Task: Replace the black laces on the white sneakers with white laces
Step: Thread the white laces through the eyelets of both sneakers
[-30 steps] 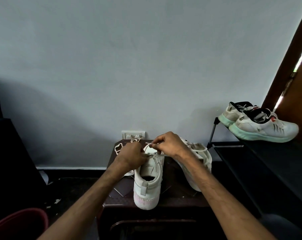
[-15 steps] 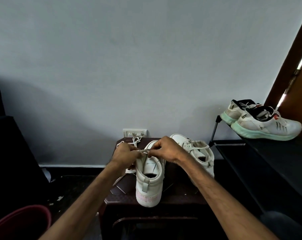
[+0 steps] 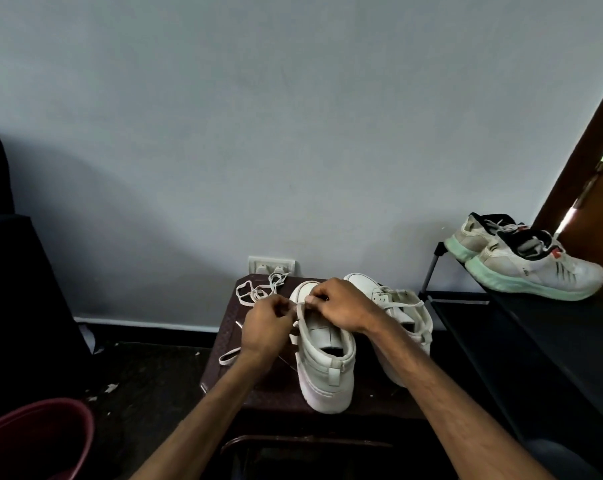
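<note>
White lace [image 3: 245, 293] partly hidden under left hand [image 3: 267, 323]

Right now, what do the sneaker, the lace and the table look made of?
Sneaker: smooth matte white leather or synthetic, seamed panels; cannot tell which. Lace: flat woven fabric, limp loops. Table: probably moulded plastic, dark brown, embossed weave pattern, slight sheen.

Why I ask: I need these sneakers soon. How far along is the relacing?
Done: the far sneaker shows white laces. In hand: left hand and right hand pinch white lace on the near sneaker. Left: its tongue is bare, lace trailing over the table.
</note>
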A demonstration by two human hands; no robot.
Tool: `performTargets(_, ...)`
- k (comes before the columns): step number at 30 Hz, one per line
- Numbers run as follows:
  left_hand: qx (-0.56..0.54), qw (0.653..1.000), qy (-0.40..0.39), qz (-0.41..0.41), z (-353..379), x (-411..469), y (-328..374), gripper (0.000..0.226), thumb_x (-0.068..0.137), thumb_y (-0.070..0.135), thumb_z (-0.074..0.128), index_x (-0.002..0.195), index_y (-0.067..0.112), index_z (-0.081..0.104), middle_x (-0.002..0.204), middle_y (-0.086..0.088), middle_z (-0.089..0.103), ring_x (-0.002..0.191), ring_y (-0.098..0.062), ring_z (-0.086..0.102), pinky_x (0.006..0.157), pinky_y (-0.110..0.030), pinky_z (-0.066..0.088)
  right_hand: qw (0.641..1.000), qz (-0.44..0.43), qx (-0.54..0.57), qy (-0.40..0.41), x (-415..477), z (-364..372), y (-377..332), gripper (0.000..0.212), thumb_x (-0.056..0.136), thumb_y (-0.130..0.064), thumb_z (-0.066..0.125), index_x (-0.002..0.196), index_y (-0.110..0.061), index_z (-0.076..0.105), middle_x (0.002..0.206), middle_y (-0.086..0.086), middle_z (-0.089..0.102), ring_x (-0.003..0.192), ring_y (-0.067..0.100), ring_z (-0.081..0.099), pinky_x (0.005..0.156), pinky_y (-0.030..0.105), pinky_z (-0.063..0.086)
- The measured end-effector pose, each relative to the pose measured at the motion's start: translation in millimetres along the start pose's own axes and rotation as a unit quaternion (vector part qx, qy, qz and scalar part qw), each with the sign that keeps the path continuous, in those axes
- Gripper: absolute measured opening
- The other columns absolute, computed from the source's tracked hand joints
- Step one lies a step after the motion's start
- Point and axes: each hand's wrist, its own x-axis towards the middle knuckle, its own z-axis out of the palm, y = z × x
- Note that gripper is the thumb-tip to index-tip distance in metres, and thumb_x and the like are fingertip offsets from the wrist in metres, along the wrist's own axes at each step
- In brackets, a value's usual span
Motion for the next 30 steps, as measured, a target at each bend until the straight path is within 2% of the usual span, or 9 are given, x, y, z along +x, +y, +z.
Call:
performTargets(2,-0.013,1.0,0.005,-0.006,4,-2,-2,0.008,0.085,0.021,0.068,0.078,0.019,0.065,0.071,0.002,0.071,0.063,-0.013,0.071,0.066,-0.04,0.059,0.999,0.031,0.024,0.003,-5,4,-2,0.052,0.095,-0.058,0.043,0.067,-0.017,0.059,0.072,0.003,0.064,0.076,0.023,0.059,0.073,0.04,0.046)
performTargets(5,-0.178,0.98,-0.021,-0.087,3,-9,-7,0.007,0.09,0.009,0.059,0.084,0.005,0.058,0.087,-0.014,0.07,0.076,-0.025,0.07,0.061,-0.045,0.06,0.999,0.028,-0.006,0.037,-13,12,-6,0.069,0.078,-0.082,0.03,0.077,-0.022,0.063,0.083,-0.005,0.067,0.091,0.022,0.058,0.081,0.043,0.049)
performTargets(10,-0.364,0.908,-0.099,-0.181,-14,-26,-16,0.007,0.097,0.002,0.047,0.093,0.0,0.052,0.098,-0.022,0.069,0.085,-0.025,0.069,0.064,-0.038,0.061,0.992,-0.025,-0.035,0.12,-20,16,-3,0.034,0.092,-0.052,0.047,0.082,-0.026,0.066,0.094,-0.013,0.066,0.096,0.013,0.052,0.092,0.045,0.042)
performTargets(13,-0.29,0.94,-0.099,-0.147,-12,-20,-17,0.015,0.098,0.016,0.053,0.094,0.002,0.056,0.092,-0.015,0.066,0.072,-0.024,0.066,0.062,-0.038,0.061,0.988,-0.052,-0.081,0.121,-21,18,-2,0.04,0.09,-0.059,0.041,0.09,-0.028,0.066,0.097,-0.016,0.063,0.098,0.009,0.05,0.093,0.042,0.037)
performTargets(16,-0.051,0.998,-0.036,0.015,-5,-9,-16,0.022,0.095,0.035,0.058,0.09,0.014,0.063,0.086,-0.002,0.07,0.081,-0.023,0.068,0.073,-0.043,0.058,0.979,-0.081,-0.137,0.125,-25,20,-4,0.052,0.082,-0.068,0.035,0.097,-0.029,0.064,0.1,-0.016,0.061,0.1,0.009,0.05,0.092,0.039,0.037)
performTargets(20,0.045,0.995,-0.018,0.093,-2,-9,-17,0.016,0.092,0.03,0.06,0.083,0.018,0.062,0.08,0.004,0.068,0.078,-0.019,0.065,0.073,-0.041,0.053,0.98,-0.072,-0.131,0.131,-23,20,-9,0.056,0.073,-0.062,0.034,0.1,-0.024,0.066,0.101,-0.014,0.062,0.101,0.013,0.051,0.092,0.038,0.041)
performTargets(23,-0.03,0.996,-0.083,0.012,-24,-17,-23,0.016,0.092,0.027,0.061,0.079,0.017,0.063,0.077,-0.003,0.067,0.068,-0.018,0.064,0.051,-0.034,0.055,0.983,-0.071,-0.11,0.13,-23,22,-10,0.057,0.07,-0.059,0.033,0.099,-0.023,0.065,0.099,-0.014,0.061,0.1,0.012,0.05,0.092,0.037,0.039)
performTargets(25,-0.091,0.992,-0.083,-0.03,-47,-23,-26,0.018,0.091,0.019,0.061,0.074,0.014,0.064,0.076,-0.006,0.068,0.071,-0.016,0.059,0.05,-0.029,0.048,0.984,-0.071,-0.097,0.129,-22,23,-8,0.056,0.069,-0.058,0.033,0.097,-0.022,0.065,0.099,-0.014,0.059,0.1,0.012,0.05,0.093,0.037,0.038)
performTargets(30,-0.427,0.901,-0.053,-0.059,-40,-22,-16,0.025,0.092,0.008,0.043,0.067,0.008,0.049,0.105,-0.007,0.073,0.105,-0.023,0.065,0.094,-0.037,0.048,0.986,-0.069,-0.086,0.127,-19,25,-8,0.058,0.068,-0.057,0.033,0.098,-0.02,0.065,0.101,-0.013,0.058,0.101,0.011,0.05,0.094,0.036,0.035)
